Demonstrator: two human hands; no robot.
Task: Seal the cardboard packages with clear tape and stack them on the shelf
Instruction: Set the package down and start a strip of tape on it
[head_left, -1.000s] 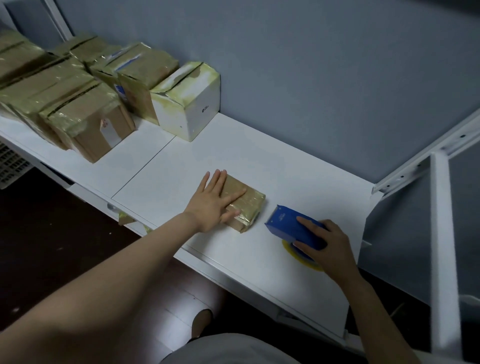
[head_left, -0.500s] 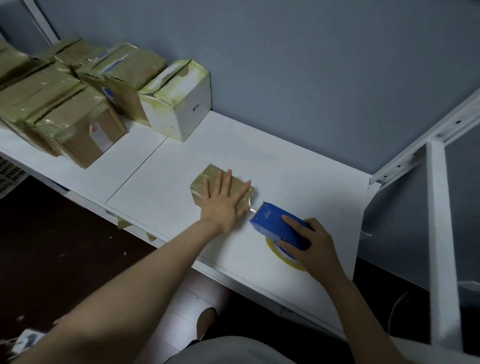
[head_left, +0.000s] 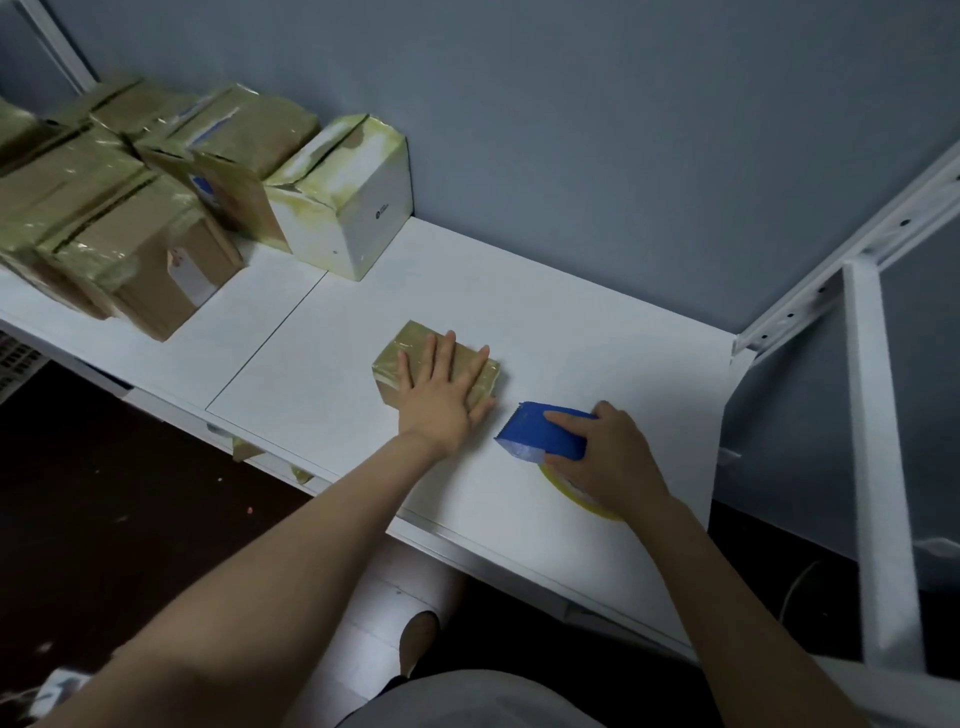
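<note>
Head view: white shelf (head_left: 545, 322) against grey-blue wall (head_left: 623, 130), dark floor (head_left: 104, 493).

1. Small package (head_left: 415, 351): top mostly covered by the left hand (head_left: 444, 397), which lies flat on it; near right corner hidden.
2. Tape roll (head_left: 582, 499): only a yellow arc shows; the rest sits under the right hand (head_left: 610, 457) and the blue dispenser (head_left: 540, 431).
3. Dispenser's right end is hidden by the gripping fingers; cannot tell whether a tape strand reaches the package.
4. Stacked packages (head_left: 104, 208), far left: cut by the frame edge, count unclear.
5. White box (head_left: 358, 208): small print on its side unreadable.
6. Label (head_left: 189, 270) on the nearest brown box: blurred.
7. Yellowish scraps (head_left: 244, 448) below the shelf board (head_left: 571, 322): mostly hidden, identity unclear.
8. Pale object (head_left: 57, 686), bottom-left corner: blurred.
</note>
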